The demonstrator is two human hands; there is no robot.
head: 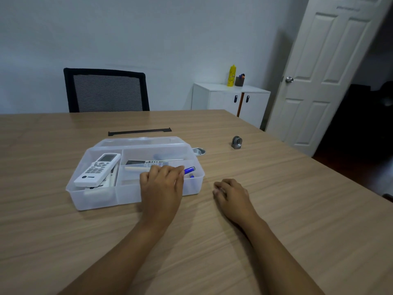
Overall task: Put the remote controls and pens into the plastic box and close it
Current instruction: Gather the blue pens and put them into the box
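Right hand (230, 193): nearest, resting on the tabletop (276, 209) just right of the box, fingers curled, holding nothing
Left hand (162, 184): over the plastic box (95, 201), grip closed around a blue pen (189, 170) sticking out past the fingers
Remotes: white remote (97, 170) already stacked in the left compartment
Lid (138, 141): flipped open behind
Tip: probably lay the pen flat along the front right compartment so the lid shuts clean
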